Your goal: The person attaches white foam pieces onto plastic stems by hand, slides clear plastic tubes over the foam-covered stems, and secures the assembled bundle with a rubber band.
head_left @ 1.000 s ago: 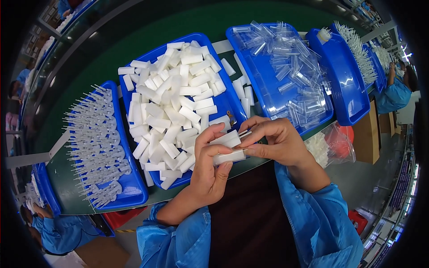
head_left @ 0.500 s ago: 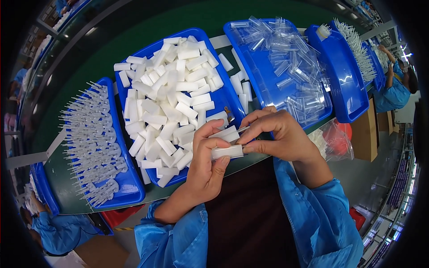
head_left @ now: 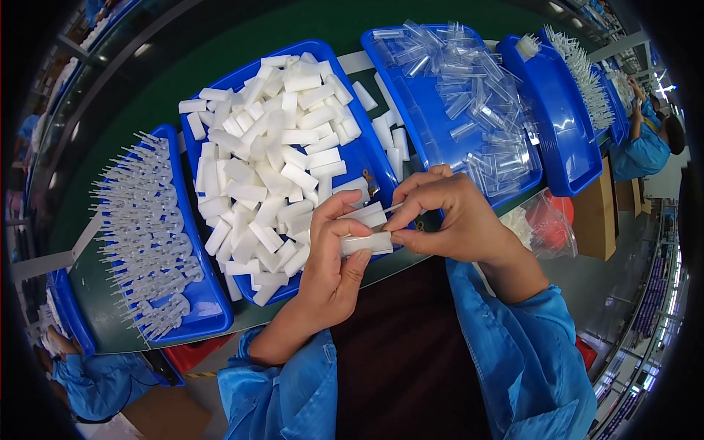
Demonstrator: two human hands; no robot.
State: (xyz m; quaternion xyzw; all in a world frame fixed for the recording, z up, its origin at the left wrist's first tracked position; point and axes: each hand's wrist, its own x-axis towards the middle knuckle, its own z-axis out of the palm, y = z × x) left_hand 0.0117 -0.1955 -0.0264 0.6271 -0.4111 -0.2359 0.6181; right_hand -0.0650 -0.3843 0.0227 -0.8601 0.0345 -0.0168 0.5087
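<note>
My left hand (head_left: 330, 268) is closed around a white block (head_left: 367, 245), its thumb below and its fingers curled over the top. A second white block (head_left: 372, 215) lies just behind those fingers; I cannot tell whether it is gripped too. At the held block's right end, my right hand (head_left: 462, 220) closes thumb and fingers in a pinch. A thin whitish stick (head_left: 394, 207) shows by its fingertips. What exactly the pinch holds is hidden. Beyond my left hand, a blue tray (head_left: 361, 165) carries a heap of similar white blocks (head_left: 282, 158).
Left, a blue tray (head_left: 209, 312) holds rows of white thin-pronged pieces (head_left: 150, 235). Right, another blue tray (head_left: 422, 103) holds clear plastic tubes (head_left: 480, 110). Several loose blocks (head_left: 383, 132) lie between trays. Farther right are a blue tray (head_left: 557, 125), a cardboard box (head_left: 595, 220) and a co-worker (head_left: 645, 143).
Both hands and the block stay together in nearly the same pose. The whole view has shifted slightly, with the trays a little farther left and up.
</note>
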